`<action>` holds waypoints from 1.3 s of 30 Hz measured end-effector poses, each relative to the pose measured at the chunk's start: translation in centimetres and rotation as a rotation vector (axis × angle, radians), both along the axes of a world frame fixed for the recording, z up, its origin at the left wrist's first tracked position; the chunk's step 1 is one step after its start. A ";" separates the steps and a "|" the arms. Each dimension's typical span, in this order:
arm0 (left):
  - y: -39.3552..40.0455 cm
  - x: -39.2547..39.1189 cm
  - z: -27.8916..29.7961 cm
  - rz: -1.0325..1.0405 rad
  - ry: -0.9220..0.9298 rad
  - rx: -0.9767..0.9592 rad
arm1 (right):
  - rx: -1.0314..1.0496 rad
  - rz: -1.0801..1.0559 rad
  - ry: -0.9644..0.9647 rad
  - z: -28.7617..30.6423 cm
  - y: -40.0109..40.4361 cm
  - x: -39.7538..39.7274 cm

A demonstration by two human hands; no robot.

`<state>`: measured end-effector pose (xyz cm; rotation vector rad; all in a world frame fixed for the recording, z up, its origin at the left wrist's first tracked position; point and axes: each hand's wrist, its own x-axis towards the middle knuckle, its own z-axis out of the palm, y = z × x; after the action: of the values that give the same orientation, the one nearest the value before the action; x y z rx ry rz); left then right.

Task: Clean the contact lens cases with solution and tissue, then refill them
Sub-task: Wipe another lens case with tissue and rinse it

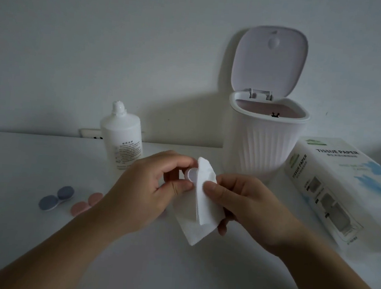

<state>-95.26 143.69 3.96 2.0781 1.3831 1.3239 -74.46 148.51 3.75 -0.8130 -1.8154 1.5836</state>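
Note:
My left hand (148, 187) pinches a small white lens case piece (191, 174) between thumb and fingers above the table. My right hand (244, 203) holds a folded white tissue (202, 206) pressed against that piece; the tissue hangs down between both hands. A blue lens case (56, 198) lies shut on the table at the left. A pink lens case (86, 204) lies beside it, partly hidden behind my left wrist. The white solution bottle (122, 137) stands capped behind my left hand.
A small white ribbed bin (264, 142) with its lid up stands at the back right. A tissue paper box (341, 189) lies at the right edge of the white table (31, 166). A wall runs close behind.

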 end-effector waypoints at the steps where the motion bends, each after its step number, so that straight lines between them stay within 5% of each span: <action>1: 0.0 0.0 -0.1 0.006 -0.021 0.006 | 0.028 -0.019 0.009 -0.1 0.0 -0.1; 8: -0.7 1.5 -0.8 0.034 -0.118 0.109 | 0.149 -0.151 0.176 -0.8 0.0 -0.7; 17: -0.3 0.3 -0.3 0.006 0.042 0.054 | 0.145 -0.045 0.021 -1.1 -0.1 -0.5; 25: -0.5 1.9 -1.2 0.119 -0.010 0.266 | 0.181 -0.245 0.249 -1.5 -0.3 -1.1; 33: -0.1 0.9 -0.7 0.056 0.027 0.199 | 0.332 -0.470 0.382 -1.6 -0.3 -1.2; 39: -0.3 0.3 -0.1 -0.063 -0.247 -0.132 | 0.245 -0.439 0.359 -1.3 0.1 -1.0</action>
<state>-94.96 143.44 3.82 1.7899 1.2530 1.3712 -75.49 148.58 2.41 -0.7000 -1.4180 1.1165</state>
